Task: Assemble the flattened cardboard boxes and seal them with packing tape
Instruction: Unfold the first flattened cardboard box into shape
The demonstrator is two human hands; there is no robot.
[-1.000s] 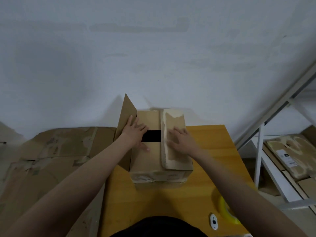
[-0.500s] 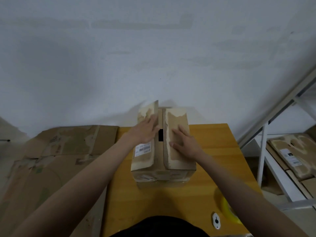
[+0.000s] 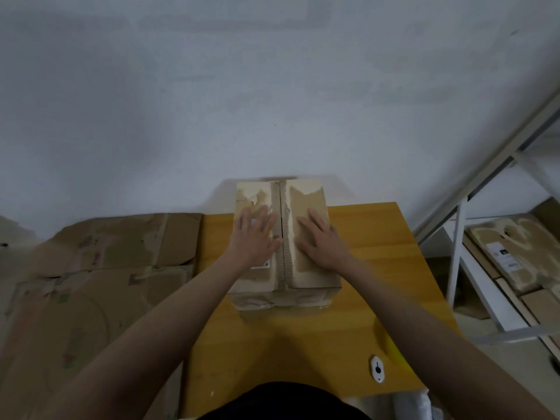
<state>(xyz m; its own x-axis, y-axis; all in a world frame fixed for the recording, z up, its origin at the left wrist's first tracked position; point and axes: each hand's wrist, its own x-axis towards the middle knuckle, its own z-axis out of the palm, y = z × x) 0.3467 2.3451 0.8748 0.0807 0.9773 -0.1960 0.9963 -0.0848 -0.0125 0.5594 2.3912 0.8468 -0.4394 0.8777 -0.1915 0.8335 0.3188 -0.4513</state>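
At the left of the frame, a heap of flattened cardboard [image 3: 91, 268] lies on the floor against the wall, just beside the left edge of the wooden table [image 3: 388, 237].

In the centre, the box [image 3: 306, 277] stands on the far half of the table, close to the wall. Half a second ago its left flap [image 3: 257, 195] was tilted up with a dark gap showing between the flaps; a second ago that flap stood fully open at the box's left side. Now both flaps lie flat and meet along a seam down the middle of the top, with no gap visible.

The left hand [image 3: 254, 234] has come down with the flap and rests palm-down on it, fingers straight and spread, gripping nothing. The right hand [image 3: 321, 241] stays flat on the right flap [image 3: 306, 201], fingers extended towards the far edge, also holding nothing. Both forearms reach in from the bottom corners of the frame and converge on the box.

Lower right of the box, a small white object [image 3: 377, 368] lies on the near part of the table, and a blurred yellow thing [image 3: 397, 356] shows beside the right forearm. At the far right stands a metal shelf [image 3: 472, 268] with more cardboard [image 3: 515, 250] on it.
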